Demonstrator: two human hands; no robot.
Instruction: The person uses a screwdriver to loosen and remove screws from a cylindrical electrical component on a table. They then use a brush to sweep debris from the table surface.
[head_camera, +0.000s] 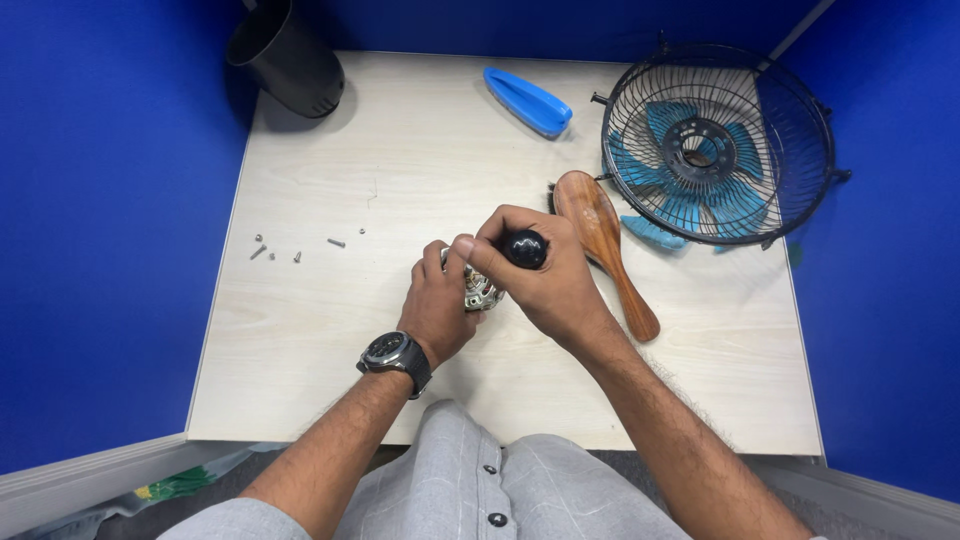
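Pale wood grain covers the table (330, 380) we are looking down on, walled in on three sides by deep blue partitions (110, 230). At the far left corner we see a black tapered plastic housing (288, 57) lying tilted over the table's back edge. Nearer, on the left part of the top, a handful of small loose screws (296, 247) lie scattered, well apart from the hands.

Moving toward the middle, we come to the left hand (436, 305), a dark wristwatch (396, 354) on its wrist. Its fingers are curled around a small metal motor (481, 291), which it grips from the left, held just above or on the table; we cannot tell which. Copper-coloured and silvery parts of the motor show between the two hands. The right hand (545, 280) is touching the left, its fingers closed tightly about the round black handle of a screwdriver (525, 249), which points down at the motor; the shaft is hidden under the hand.

Behind the hands, toward the back, lies a blue plastic fan blade piece (528, 101). Just to the right of the right hand we see a wooden-backed brush (604, 250) lying flat, its handle pointing toward us. Furthest right sits a black wire fan guard (716, 143) with blue blades (668, 125) inside it, resting over the table's right side.
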